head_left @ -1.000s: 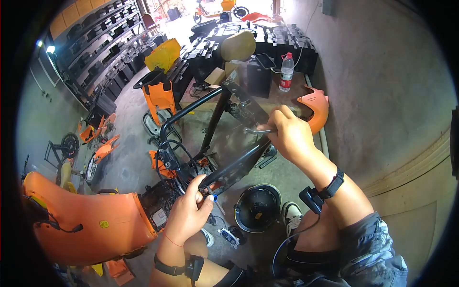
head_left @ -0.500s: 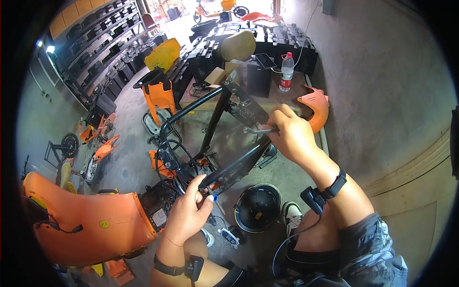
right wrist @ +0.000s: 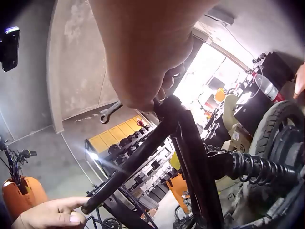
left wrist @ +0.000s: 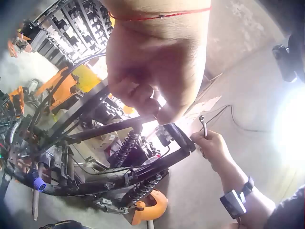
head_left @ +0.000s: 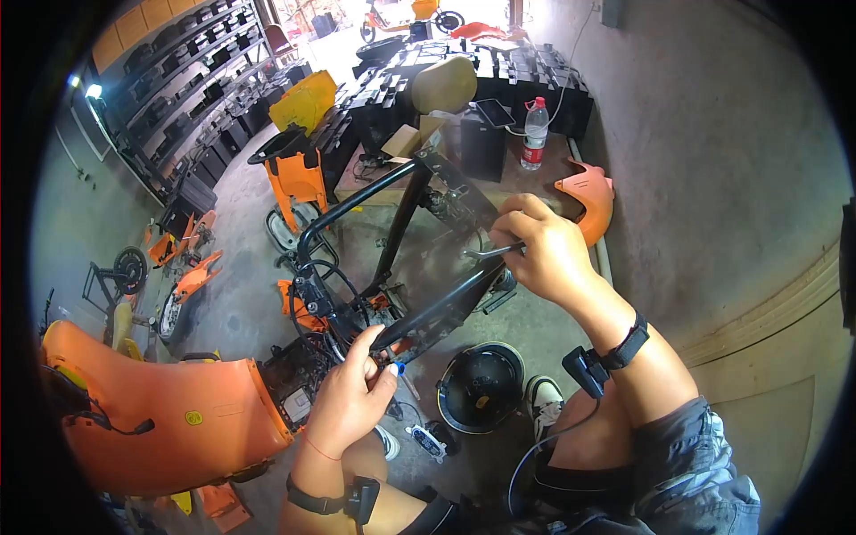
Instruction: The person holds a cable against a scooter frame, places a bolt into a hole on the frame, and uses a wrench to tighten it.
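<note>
My left hand (head_left: 346, 401) grips the near end of the upper tube of a black scooter frame (head_left: 446, 299), thumb and forefinger at the tube's end. In the right wrist view that hand (right wrist: 50, 214) shows at the tube end. A metal wrench (head_left: 492, 252) is held in the fingers of my right hand (head_left: 548, 254), above the frame's far right corner. Its ring end (left wrist: 203, 121) sticks out past the fingers in the left wrist view. Beneath the frame sit black coil springs (left wrist: 143, 188), and a tyre (right wrist: 269, 129) shows beside one in the right wrist view.
An orange body panel (head_left: 169, 410) stands at the left. On the floor lie a black upturned helmet (head_left: 481, 388) and several loose parts. Behind the frame, a low table (head_left: 357, 183) carries a bottle (head_left: 534, 134) and a phone (head_left: 495, 113). A wall (head_left: 713, 178) rises at the right.
The wrench has tilted and shifted slightly right as my right fingers changed their hold on it. My left hand stays at the tube end, and the frame has not moved.
</note>
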`<control>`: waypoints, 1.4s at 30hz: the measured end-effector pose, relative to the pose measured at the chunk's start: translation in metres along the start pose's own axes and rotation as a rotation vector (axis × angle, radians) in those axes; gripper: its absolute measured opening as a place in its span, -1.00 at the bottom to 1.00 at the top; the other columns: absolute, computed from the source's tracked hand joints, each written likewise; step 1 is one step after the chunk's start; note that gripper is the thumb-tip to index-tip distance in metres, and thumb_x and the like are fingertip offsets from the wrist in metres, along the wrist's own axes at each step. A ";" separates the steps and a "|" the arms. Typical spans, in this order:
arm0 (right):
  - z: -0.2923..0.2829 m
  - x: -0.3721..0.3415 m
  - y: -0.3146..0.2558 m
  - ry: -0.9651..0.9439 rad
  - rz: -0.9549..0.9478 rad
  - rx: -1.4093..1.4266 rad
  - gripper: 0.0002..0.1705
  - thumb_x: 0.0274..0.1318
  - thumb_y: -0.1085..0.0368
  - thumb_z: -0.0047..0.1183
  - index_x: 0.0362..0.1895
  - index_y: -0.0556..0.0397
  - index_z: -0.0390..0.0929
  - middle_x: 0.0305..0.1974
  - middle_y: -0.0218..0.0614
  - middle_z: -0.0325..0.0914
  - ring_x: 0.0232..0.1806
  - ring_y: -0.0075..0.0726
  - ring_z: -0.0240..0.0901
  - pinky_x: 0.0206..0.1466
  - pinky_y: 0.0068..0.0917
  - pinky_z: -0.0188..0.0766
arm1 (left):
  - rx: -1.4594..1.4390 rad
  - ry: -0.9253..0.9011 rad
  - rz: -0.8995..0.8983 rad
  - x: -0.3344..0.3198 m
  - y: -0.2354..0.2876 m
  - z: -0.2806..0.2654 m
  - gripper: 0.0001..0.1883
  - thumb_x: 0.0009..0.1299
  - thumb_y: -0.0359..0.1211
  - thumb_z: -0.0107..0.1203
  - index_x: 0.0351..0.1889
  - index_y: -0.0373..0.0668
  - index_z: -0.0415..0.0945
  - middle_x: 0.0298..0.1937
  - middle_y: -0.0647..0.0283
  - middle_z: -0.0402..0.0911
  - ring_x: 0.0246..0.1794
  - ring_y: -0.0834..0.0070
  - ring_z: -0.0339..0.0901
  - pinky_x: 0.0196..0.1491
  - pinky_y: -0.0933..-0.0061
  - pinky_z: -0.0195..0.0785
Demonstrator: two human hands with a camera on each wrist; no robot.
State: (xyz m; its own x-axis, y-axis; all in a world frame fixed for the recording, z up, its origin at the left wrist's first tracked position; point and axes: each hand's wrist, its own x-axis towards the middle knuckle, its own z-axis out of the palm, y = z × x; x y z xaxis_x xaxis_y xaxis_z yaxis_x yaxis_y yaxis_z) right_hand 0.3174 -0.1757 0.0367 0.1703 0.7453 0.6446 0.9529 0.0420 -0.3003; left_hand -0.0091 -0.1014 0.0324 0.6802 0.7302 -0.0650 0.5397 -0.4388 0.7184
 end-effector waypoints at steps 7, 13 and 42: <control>0.004 0.001 -0.001 -0.027 0.066 -0.078 -0.73 0.07 0.21 0.44 -0.19 0.03 0.69 -0.03 -0.30 0.65 -0.16 0.00 0.72 -0.10 -0.16 0.68 | 0.000 0.001 0.016 0.000 0.000 0.001 -0.35 0.50 -0.33 0.26 0.53 -0.19 0.31 -0.54 0.16 0.45 -0.55 0.27 0.47 -0.32 0.22 0.41; -0.002 0.002 -0.006 0.010 0.027 0.004 -0.74 0.06 0.25 0.42 -0.20 0.04 0.67 -0.05 -0.30 0.65 -0.13 0.01 0.71 -0.08 -0.15 0.68 | 0.002 -0.002 0.016 0.000 -0.001 0.001 -0.34 0.50 -0.33 0.25 0.54 -0.21 0.30 -0.55 0.17 0.44 -0.56 0.27 0.46 -0.33 0.22 0.40; 0.002 0.003 -0.007 -0.050 0.151 -0.008 -0.86 0.10 0.35 0.31 -0.25 0.06 0.64 -0.18 -0.18 0.61 -0.18 0.16 0.67 -0.09 -0.05 0.64 | 0.012 -0.008 0.002 -0.001 0.002 0.000 -0.34 0.50 -0.35 0.26 0.54 -0.18 0.30 -0.54 0.20 0.39 -0.56 0.29 0.43 -0.33 0.24 0.39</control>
State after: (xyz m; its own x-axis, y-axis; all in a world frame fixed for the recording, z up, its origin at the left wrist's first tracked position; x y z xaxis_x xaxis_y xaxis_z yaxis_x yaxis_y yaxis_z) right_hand 0.3110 -0.1720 0.0389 0.2992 0.7752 0.5564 0.9193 -0.0780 -0.3857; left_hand -0.0084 -0.1031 0.0340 0.6847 0.7255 -0.0692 0.5444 -0.4461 0.7103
